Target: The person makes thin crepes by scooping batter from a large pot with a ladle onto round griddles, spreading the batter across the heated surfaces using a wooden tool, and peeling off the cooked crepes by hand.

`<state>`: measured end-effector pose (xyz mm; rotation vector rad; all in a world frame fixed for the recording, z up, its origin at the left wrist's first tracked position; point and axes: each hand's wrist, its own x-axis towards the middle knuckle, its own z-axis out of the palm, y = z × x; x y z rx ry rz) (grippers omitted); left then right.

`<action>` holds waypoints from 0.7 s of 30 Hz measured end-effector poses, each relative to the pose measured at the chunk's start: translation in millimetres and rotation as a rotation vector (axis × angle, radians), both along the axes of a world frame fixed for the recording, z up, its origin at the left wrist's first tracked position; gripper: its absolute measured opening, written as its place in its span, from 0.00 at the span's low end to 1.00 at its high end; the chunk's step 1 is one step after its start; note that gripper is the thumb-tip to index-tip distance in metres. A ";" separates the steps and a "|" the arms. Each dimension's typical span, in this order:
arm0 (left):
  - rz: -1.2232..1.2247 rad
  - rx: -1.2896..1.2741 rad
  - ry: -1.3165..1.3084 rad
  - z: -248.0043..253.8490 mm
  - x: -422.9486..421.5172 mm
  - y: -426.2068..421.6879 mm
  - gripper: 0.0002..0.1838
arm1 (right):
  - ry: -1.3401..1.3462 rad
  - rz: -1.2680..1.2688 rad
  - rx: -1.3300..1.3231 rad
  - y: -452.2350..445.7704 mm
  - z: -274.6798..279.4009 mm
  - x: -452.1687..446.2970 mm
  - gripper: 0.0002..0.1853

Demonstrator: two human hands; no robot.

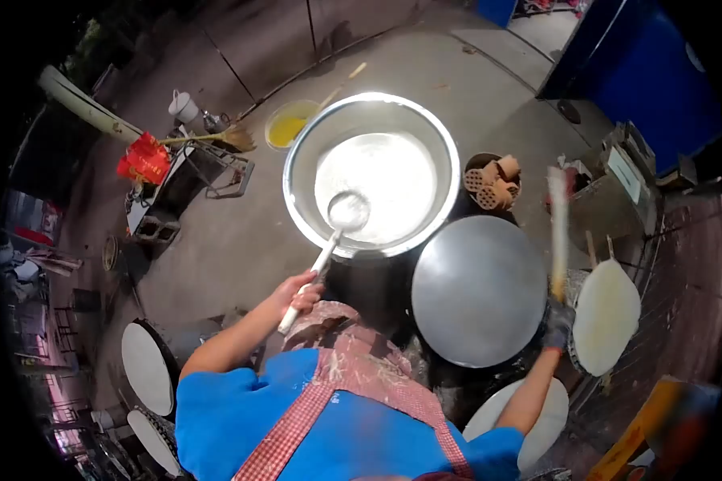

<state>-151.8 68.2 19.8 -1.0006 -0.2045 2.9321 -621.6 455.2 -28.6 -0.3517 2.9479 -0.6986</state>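
My bare left hand is wrapped round the pale handle of a ladle. The ladle's round bowl is over the white liquid inside a wide metal basin. On the other side, my right hand wears a grey glove and grips a long stick. That stick points up and away, and its far part is whitish and blurred. Between my hands and to the right lies a bare, round grey griddle. A pale round sheet stands just right of the glove.
Clay-coloured perforated cylinders sit in a container beside the basin. Behind the basin is a tub of yellow liquid with a stick. More pale round sheets are at the left and lower right. A broom lies at the back left.
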 end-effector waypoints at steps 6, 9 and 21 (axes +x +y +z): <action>-0.275 -0.539 -0.086 -92.2 -31.6 -157.4 0.15 | -0.027 0.680 0.295 -279.3 52.5 146.1 0.15; -0.438 -0.390 -0.493 -256.2 -38.0 -217.1 0.08 | -0.006 0.859 0.488 -346.4 2.5 210.2 0.14; -0.819 -1.096 -0.407 -243.1 -73.4 -226.7 0.21 | -0.473 0.338 0.610 -357.5 -19.0 269.6 0.25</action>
